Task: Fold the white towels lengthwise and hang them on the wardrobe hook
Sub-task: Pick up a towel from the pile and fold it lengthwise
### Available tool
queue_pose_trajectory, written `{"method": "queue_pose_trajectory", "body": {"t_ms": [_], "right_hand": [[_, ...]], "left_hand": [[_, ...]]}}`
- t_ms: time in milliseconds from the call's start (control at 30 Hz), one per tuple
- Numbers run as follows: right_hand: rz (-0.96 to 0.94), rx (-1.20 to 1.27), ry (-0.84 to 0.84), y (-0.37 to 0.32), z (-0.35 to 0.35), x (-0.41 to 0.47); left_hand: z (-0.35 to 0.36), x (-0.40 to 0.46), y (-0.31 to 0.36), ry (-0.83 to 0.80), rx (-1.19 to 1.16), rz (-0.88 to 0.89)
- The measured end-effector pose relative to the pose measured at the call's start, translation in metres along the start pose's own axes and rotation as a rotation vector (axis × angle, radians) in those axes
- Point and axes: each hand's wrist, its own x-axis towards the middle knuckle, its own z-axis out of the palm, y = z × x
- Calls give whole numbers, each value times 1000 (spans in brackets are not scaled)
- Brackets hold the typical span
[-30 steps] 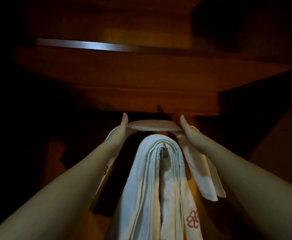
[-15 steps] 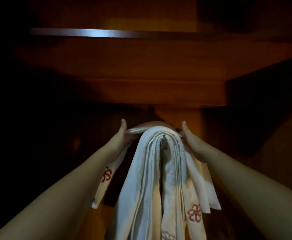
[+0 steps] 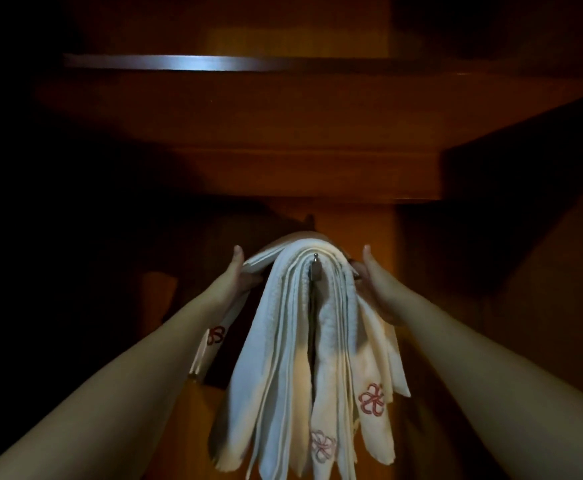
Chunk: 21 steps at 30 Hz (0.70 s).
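Several white towels [image 3: 283,358] with red flower embroidery hang folded over a small metal hook [image 3: 315,266] inside a dark wooden wardrobe. A further folded white towel [image 3: 262,259] lies draped across the top of the pile, its ends hanging down on both sides. My left hand [image 3: 238,275] grips this top towel at its left side, thumb up. My right hand [image 3: 369,282] holds its right side against the pile, thumb up; its fingers are hidden behind the cloth.
A wooden shelf [image 3: 283,109] spans the wardrobe above the hook, with a pale front edge [image 3: 179,62] higher up. Dark wardrobe walls close in at left and right [image 3: 525,202]. The back panel [image 3: 352,220] behind the hook is lit orange.
Both hands lowered the top towel from above the hook onto the hanging pile. Its middle now rests on the pile and its ends hang lower.
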Motion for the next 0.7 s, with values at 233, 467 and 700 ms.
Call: {"method": "queue_pose_trajectory", "body": {"t_ms": [233,467,700], "right_hand": [[23,-338,316,10,-14,-21],[-23,-204,400,47,5,-36],[165,-6,79,76,12,-64]], "left_hand": [[11,-35,-2,489,52,170],[34,-42,-16,426,-109,-2],[42,-75,-44,110,-132,-172]]}}
